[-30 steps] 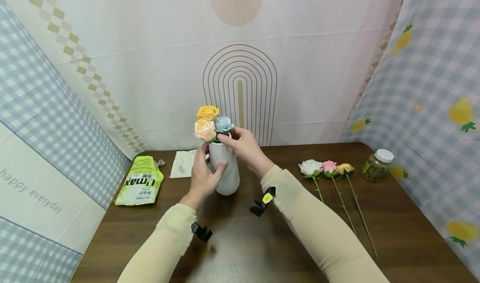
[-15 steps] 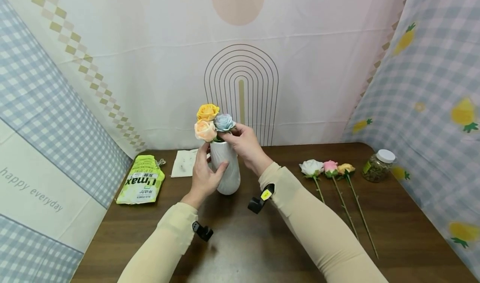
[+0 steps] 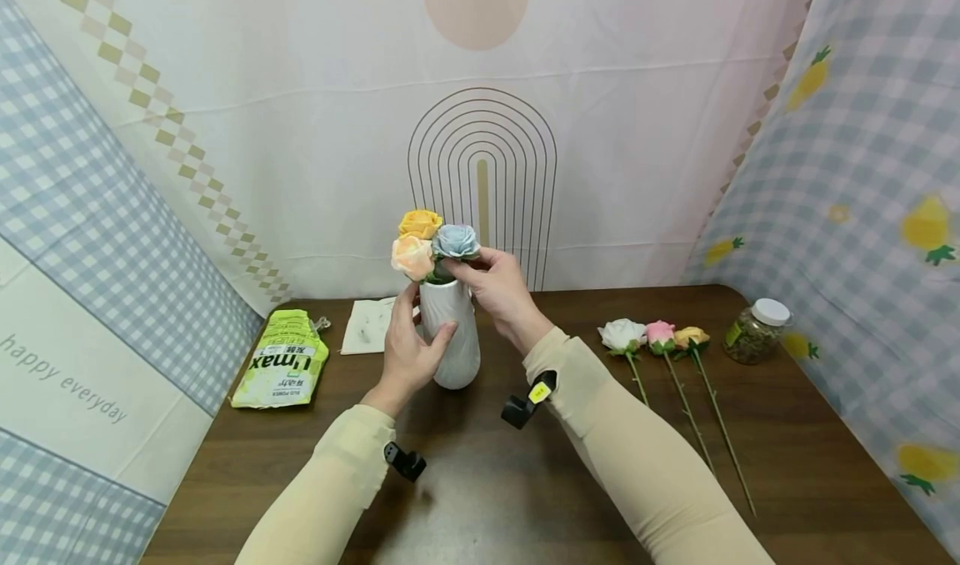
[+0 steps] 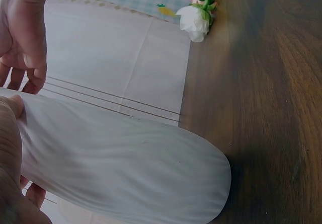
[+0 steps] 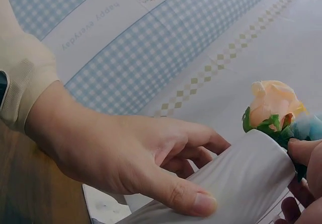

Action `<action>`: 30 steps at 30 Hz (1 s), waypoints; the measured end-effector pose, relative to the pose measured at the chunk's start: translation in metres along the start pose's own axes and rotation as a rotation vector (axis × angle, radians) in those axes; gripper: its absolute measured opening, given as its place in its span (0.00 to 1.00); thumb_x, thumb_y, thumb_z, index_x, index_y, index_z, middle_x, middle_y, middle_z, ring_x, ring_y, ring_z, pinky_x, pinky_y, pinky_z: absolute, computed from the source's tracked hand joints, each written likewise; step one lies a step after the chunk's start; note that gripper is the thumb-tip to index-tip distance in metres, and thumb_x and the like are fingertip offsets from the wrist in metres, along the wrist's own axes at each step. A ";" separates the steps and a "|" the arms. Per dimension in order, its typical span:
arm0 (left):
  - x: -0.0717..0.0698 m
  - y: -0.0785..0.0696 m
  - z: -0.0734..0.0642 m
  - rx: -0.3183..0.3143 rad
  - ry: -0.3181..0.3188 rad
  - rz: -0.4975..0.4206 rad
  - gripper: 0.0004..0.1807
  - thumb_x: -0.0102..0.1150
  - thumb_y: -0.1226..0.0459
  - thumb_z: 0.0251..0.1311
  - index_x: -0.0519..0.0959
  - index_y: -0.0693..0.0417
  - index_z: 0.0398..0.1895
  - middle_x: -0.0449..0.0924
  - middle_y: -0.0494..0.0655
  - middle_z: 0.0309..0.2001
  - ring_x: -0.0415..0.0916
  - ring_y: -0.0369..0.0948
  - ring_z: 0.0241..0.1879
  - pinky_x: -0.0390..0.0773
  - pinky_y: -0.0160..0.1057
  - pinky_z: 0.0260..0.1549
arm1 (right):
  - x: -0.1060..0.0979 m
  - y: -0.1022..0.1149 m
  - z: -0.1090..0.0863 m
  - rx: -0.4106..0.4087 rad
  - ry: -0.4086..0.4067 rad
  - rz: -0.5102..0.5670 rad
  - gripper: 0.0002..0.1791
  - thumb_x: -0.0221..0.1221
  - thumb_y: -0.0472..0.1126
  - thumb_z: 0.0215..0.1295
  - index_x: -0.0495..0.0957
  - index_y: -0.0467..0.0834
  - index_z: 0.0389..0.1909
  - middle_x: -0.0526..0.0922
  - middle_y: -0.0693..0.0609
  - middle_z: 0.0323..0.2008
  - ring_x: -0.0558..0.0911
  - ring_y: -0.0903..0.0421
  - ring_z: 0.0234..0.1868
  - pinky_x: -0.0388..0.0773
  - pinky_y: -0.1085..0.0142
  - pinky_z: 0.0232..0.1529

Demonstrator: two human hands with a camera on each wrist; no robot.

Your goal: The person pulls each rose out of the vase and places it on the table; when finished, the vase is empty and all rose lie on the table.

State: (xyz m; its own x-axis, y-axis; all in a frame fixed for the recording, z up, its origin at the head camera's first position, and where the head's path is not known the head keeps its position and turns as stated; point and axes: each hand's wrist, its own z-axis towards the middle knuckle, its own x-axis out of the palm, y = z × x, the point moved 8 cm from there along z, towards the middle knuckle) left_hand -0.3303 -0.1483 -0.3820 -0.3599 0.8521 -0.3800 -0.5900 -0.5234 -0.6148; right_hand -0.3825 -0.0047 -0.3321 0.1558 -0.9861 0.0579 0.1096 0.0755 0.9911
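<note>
Pinching blue rose by the vase mouth, right hand nearer

Head: white vase (image 3: 452, 344) near upright between the hands. Left hand (image 3: 411, 350) grips its left side. Right hand (image 3: 504, 292) pinches blue rose (image 3: 456, 241) just under the bloom, above the rim's right side; stem hidden, axis can't be told. Peach rose (image 3: 412, 257) and yellow rose (image 3: 421, 223) left of it.

Left wrist: vase lies across view, rim out of sight.

Right wrist: left thumb along vase wall; right fingertips (image 5: 301, 151) beside rim.

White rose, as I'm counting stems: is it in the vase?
No, the white rose lies on the table, apart from the vase.
</note>
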 end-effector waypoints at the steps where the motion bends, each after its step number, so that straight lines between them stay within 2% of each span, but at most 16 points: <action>1: 0.000 0.000 0.000 0.000 0.001 0.001 0.43 0.69 0.58 0.54 0.58 0.60 0.69 0.68 0.58 0.56 0.70 0.49 0.55 0.80 0.48 0.46 | -0.001 0.000 -0.001 -0.005 -0.006 -0.003 0.18 0.68 0.40 0.58 0.82 0.41 0.50 0.83 0.49 0.47 0.79 0.56 0.48 0.77 0.61 0.49; 4: 0.000 -0.001 0.000 0.003 0.003 0.002 0.42 0.69 0.58 0.54 0.58 0.61 0.69 0.68 0.58 0.56 0.70 0.49 0.55 0.80 0.48 0.46 | -0.005 0.002 -0.003 -0.020 -0.029 -0.023 0.18 0.69 0.39 0.56 0.83 0.41 0.48 0.83 0.49 0.45 0.78 0.56 0.45 0.78 0.62 0.44; 9: 0.000 0.000 0.000 0.000 0.002 -0.006 0.42 0.69 0.58 0.54 0.58 0.61 0.69 0.68 0.59 0.56 0.70 0.49 0.55 0.80 0.48 0.46 | -0.010 0.006 -0.005 -0.048 -0.055 -0.072 0.18 0.70 0.36 0.53 0.84 0.42 0.47 0.81 0.49 0.42 0.75 0.57 0.43 0.78 0.61 0.40; 12: 0.000 0.001 0.000 -0.006 0.003 -0.008 0.42 0.69 0.58 0.54 0.58 0.62 0.69 0.68 0.59 0.56 0.70 0.49 0.55 0.80 0.48 0.47 | -0.010 0.008 -0.007 -0.059 -0.052 -0.066 0.18 0.70 0.35 0.54 0.84 0.41 0.47 0.82 0.49 0.42 0.75 0.57 0.42 0.78 0.63 0.39; 15: 0.000 0.001 -0.001 -0.006 0.004 -0.004 0.42 0.68 0.58 0.54 0.58 0.61 0.69 0.68 0.59 0.56 0.70 0.49 0.55 0.79 0.48 0.47 | -0.010 0.010 -0.008 -0.067 -0.038 -0.037 0.18 0.69 0.34 0.54 0.83 0.41 0.49 0.83 0.49 0.45 0.77 0.57 0.43 0.79 0.61 0.42; 22: -0.001 -0.001 -0.001 0.001 0.007 -0.003 0.42 0.68 0.59 0.55 0.58 0.61 0.69 0.67 0.59 0.57 0.70 0.50 0.56 0.80 0.49 0.47 | -0.009 0.012 -0.010 -0.089 -0.014 -0.015 0.18 0.68 0.34 0.56 0.82 0.38 0.49 0.84 0.47 0.47 0.79 0.56 0.47 0.76 0.48 0.51; 26: -0.001 -0.002 0.000 -0.003 0.010 -0.003 0.42 0.68 0.59 0.55 0.58 0.61 0.69 0.67 0.58 0.57 0.69 0.50 0.56 0.80 0.49 0.47 | -0.010 0.012 -0.011 -0.105 -0.012 -0.052 0.16 0.66 0.35 0.59 0.83 0.36 0.48 0.84 0.47 0.47 0.80 0.56 0.48 0.78 0.52 0.51; 30: -0.001 -0.002 0.000 -0.005 0.013 -0.007 0.43 0.69 0.59 0.54 0.58 0.60 0.69 0.67 0.58 0.57 0.69 0.50 0.56 0.79 0.50 0.47 | -0.011 0.013 -0.012 -0.143 -0.016 -0.094 0.14 0.66 0.36 0.59 0.83 0.35 0.46 0.85 0.45 0.44 0.81 0.58 0.44 0.79 0.52 0.48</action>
State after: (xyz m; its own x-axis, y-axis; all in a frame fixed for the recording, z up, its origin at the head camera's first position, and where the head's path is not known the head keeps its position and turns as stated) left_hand -0.3289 -0.1479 -0.3808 -0.3463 0.8557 -0.3846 -0.5890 -0.5174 -0.6208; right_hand -0.3711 0.0086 -0.3209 0.1233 -0.9919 -0.0309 0.2616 0.0025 0.9652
